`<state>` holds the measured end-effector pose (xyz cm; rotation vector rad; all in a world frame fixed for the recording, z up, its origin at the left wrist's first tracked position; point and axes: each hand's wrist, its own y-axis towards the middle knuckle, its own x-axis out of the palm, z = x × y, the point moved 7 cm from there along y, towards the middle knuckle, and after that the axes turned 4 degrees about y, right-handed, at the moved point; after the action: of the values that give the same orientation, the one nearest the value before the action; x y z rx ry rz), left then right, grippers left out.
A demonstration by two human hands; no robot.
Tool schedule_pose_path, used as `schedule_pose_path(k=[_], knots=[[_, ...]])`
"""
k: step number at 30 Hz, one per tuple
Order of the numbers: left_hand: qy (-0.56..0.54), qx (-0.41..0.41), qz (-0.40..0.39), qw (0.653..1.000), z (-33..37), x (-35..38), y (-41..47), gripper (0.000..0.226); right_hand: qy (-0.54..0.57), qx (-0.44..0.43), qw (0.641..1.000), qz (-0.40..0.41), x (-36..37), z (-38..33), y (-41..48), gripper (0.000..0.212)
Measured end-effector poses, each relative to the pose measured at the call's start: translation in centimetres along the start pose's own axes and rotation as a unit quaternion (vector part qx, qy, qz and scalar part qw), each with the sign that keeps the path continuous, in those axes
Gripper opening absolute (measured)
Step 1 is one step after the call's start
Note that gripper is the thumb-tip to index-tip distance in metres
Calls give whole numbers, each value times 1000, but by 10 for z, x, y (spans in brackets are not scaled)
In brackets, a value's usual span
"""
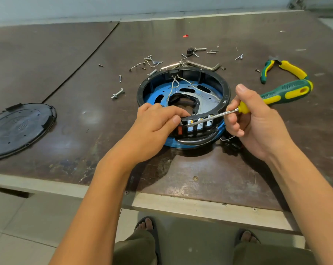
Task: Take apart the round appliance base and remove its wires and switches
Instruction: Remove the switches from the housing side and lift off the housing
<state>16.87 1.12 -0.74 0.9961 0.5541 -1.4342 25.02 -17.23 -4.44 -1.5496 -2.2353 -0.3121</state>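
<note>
base [224,87]: open side up on the counter [66,77], before me | left hand [154,125]: my fingers [176,119] curl over its near rim, pinching the switch block [199,126] | right hand [257,129]: I grip the screwdriver [284,93], shaft lying across the block, tip beside my left thumb

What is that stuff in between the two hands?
In the head view, the near rim of the round base with its row of switches lies between the left hand and right hand; the shaft of the screwdriver crosses it.
</note>
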Motion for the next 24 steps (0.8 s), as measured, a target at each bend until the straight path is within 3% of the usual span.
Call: schedule_pose_path(k=[19,24], knots=[[8,-4,24,1000,-3,1,1,31,30,29,996,79,1,5,13,44],[3,-4,29,1000,-5,-1,0,32,-13,9,997,72,-3,5,8,42]])
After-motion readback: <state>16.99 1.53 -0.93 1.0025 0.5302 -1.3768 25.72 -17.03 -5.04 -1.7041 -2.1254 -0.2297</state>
